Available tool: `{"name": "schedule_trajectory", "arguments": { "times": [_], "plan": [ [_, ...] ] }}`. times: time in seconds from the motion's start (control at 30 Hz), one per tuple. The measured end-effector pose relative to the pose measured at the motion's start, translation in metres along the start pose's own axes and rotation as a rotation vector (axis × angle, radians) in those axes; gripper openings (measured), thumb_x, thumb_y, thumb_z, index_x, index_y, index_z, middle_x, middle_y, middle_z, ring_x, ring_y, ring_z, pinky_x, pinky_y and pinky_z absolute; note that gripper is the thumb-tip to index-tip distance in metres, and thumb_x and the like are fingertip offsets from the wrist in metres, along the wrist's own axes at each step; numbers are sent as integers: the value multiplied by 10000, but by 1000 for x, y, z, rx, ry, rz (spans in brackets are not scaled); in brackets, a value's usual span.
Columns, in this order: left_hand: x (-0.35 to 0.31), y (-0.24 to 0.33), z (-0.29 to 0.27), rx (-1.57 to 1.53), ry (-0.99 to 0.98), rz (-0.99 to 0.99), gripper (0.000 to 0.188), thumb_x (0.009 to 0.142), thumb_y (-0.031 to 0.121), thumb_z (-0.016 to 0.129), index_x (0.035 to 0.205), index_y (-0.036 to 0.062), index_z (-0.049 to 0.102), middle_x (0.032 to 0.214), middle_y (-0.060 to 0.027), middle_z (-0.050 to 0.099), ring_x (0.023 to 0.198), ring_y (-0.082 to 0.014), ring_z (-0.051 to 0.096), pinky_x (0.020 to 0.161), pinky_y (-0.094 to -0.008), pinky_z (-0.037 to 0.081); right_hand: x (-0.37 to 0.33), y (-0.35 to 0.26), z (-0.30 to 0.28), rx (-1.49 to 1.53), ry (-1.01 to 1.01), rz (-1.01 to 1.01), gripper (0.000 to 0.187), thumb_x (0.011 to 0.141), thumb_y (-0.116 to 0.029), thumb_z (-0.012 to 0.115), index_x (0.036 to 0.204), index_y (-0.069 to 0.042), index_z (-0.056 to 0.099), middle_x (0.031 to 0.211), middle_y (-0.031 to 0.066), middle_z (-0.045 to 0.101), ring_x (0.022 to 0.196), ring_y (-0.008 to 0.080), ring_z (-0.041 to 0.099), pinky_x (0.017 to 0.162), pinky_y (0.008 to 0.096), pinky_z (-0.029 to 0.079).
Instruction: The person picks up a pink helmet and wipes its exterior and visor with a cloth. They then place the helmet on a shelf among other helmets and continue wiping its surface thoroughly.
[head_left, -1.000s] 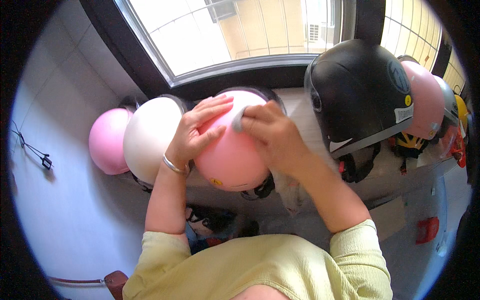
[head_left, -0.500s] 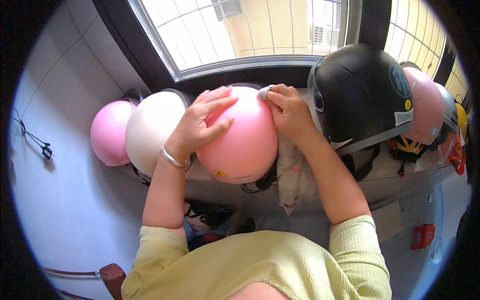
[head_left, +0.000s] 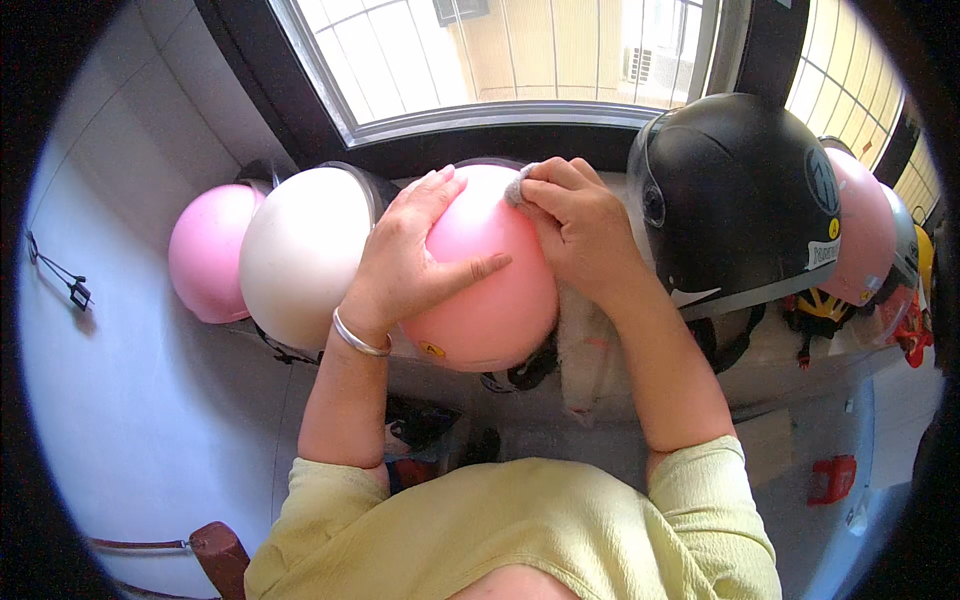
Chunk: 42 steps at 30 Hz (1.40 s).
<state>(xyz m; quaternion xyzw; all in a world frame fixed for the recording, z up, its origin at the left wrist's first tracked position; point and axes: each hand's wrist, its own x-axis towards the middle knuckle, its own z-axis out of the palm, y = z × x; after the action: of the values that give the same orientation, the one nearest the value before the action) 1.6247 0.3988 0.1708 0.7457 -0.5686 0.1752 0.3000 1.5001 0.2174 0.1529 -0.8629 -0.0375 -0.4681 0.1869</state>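
Observation:
A shiny pink helmet (head_left: 485, 310) sits in front of me on the ledge, its rounded shell facing up. My left hand (head_left: 415, 250) rests on the shell's left side, fingers lying along it and thumb stretched out across the pink surface. Pinched in my right hand (head_left: 575, 225) is a small grey cloth (head_left: 517, 186), pressed against the helmet's upper right. Below that hand, a whitish cloth (head_left: 583, 360) hangs over the ledge's edge; whether it is the same piece, I cannot tell. A dark strap (head_left: 535, 370) shows under the helmet.
A white helmet (head_left: 300, 250) and a smaller pink helmet (head_left: 205, 250) stand to the left. On the right are a large black helmet (head_left: 740, 200), another pink helmet (head_left: 862, 235) and several more. Behind the row runs a dark window frame (head_left: 420, 150).
The grey cloth and my right hand have shifted slightly left over the shell. My left thumb has stretched further right across the pink helmet. The view has shifted a little.

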Motion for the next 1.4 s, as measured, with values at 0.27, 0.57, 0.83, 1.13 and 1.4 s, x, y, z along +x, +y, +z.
{"name": "schedule_trajectory", "arguments": {
  "times": [0.27,0.57,0.83,1.13,1.4],
  "plan": [
    [2,-4,1,38,-13,0,848,702,493,809,1310,-43,557,1388,-258,515,1333,-369,465,1125,-429,344,6,1,1,-8,-25,-56,127,785,-61,635,901,-78,685,959,48,650,896,276,604,752,393,532],
    [0,-7,0,-70,-5,49,897,690,561,778,1258,-103,574,1345,-294,533,1291,-401,493,1115,-440,352,20,-1,-1,-29,-183,-43,132,834,-124,597,909,-106,705,952,60,658,905,285,598,772,384,525],
    [-10,-5,-5,-145,-65,63,913,672,581,791,1269,-78,583,1350,-287,533,1308,-383,482,1118,-441,347,13,-6,-7,61,-232,-9,121,853,-108,602,914,-68,698,949,104,649,899,316,603,787,399,513],
    [-8,-5,-9,-137,-94,64,874,658,440,850,1335,-25,551,1411,-241,504,1337,-357,461,1128,-420,341,6,-8,-14,0,-149,-1,98,847,-72,615,897,-49,696,941,113,670,928,327,611,816,402,515],
    [0,-6,-8,-170,-125,99,862,649,407,850,1331,-28,554,1422,-231,496,1345,-356,451,1124,-428,342,13,4,9,68,-52,41,90,837,-104,599,880,-74,672,976,86,659,913,313,614,786,403,523]
  ]
}}
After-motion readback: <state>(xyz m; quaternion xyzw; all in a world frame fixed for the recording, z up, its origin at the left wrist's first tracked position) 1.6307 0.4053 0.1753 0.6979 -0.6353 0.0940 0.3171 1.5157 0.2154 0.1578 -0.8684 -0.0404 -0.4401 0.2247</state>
